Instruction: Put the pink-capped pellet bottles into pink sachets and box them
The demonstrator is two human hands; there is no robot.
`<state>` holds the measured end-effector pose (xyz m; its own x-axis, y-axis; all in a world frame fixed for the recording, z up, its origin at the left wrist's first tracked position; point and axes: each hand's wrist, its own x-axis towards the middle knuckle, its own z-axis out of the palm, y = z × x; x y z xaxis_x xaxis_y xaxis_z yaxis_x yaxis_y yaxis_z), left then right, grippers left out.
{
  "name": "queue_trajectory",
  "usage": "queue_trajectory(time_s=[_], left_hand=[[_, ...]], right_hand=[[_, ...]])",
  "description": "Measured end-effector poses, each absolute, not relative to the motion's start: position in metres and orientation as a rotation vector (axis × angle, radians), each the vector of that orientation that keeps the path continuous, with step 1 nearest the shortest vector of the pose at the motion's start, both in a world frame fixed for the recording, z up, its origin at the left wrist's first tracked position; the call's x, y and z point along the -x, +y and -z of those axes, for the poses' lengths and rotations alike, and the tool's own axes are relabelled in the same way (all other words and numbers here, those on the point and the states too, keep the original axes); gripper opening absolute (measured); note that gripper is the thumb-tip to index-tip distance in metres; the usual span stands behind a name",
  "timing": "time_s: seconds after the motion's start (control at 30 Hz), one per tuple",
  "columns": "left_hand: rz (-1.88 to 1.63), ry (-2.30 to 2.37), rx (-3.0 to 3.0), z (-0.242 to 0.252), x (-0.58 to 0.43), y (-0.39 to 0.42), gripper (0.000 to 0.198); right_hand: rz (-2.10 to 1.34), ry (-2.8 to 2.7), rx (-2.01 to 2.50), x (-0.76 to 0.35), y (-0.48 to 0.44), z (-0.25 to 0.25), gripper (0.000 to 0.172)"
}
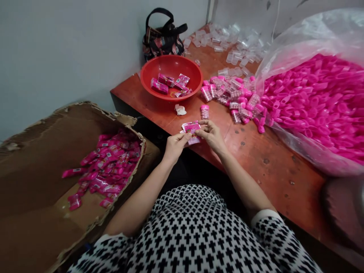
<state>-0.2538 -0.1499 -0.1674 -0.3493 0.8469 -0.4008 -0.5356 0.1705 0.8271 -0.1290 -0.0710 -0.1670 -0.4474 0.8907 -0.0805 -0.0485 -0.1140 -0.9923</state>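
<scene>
As fingers [202, 133] hold packet [191, 127], bottle [204, 112], bowl [159, 65] beyond

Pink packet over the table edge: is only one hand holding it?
No, the left hand and right hand both hold the pink packet.

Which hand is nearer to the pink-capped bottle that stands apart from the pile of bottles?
Right. The right hand is just on the near side of the bottle; the left hand is farther away, toward the cardboard box.
</scene>
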Motion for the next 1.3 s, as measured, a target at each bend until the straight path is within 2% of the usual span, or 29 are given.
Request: queue_trajectory(time_s=[0.1,0.2,0.37,0.43,0.5,0.63,0.7,0.87,0.93,1.07,1.3], left_hand=[[-1.415,1.241,-0.473,0.17,0.257,-0.153,0.031],[-1.441,1.3,-0.43,0.174,0.258,-0.154,0.032],[-1.488,1.284,-0.259,0.176,0.257,-0.153,0.031],[-1.504,1.246,-0.184,0.175,0.259,-0.153,0.029],[-1.516,1.216,-0.113,0.174,0.261,-0.152,0.026],[-1.54,1.168,-0.008,0.172,0.266,-0.151,0.022],[-1.554,1.139,0.047,0.174,0.267,-0.149,0.023],[-1.646,1.024,0.235,0.176,0.262,-0.143,0.02],[-1.669,0.979,0.277,0.175,0.258,-0.141,0.02],[-1.679,0.911,0.241,0.17,0.249,-0.139,0.022],[-1.663,0.878,0.165,0.159,0.236,-0.141,0.024]], right_hand=[[-1.648,-1.624,0.983,0.127,-0.065,0.165,0.029],[-1.343,-1.843,1.132,0.128,-0.048,0.156,0.019],[-0.389,-2.226,1.64,0.146,-0.015,0.14,0.035],[-0.222,-2.383,1.754,0.154,-0.004,0.141,0.039],[-0.177,-2.498,1.816,0.156,0.005,0.145,0.036],[-0.176,-2.443,1.848,0.14,0.012,0.151,0.037],[-0.326,-2.32,1.722,0.126,0.0,0.15,0.036],[-1.425,-1.731,1.248,0.106,-0.088,0.145,0.036],[-1.622,-1.627,1.18,0.108,-0.126,0.146,0.035],[-1.603,-1.577,1.23,0.119,-0.164,0.155,0.035],[-1.525,-1.552,1.253,0.121,-0.156,0.161,0.033]])
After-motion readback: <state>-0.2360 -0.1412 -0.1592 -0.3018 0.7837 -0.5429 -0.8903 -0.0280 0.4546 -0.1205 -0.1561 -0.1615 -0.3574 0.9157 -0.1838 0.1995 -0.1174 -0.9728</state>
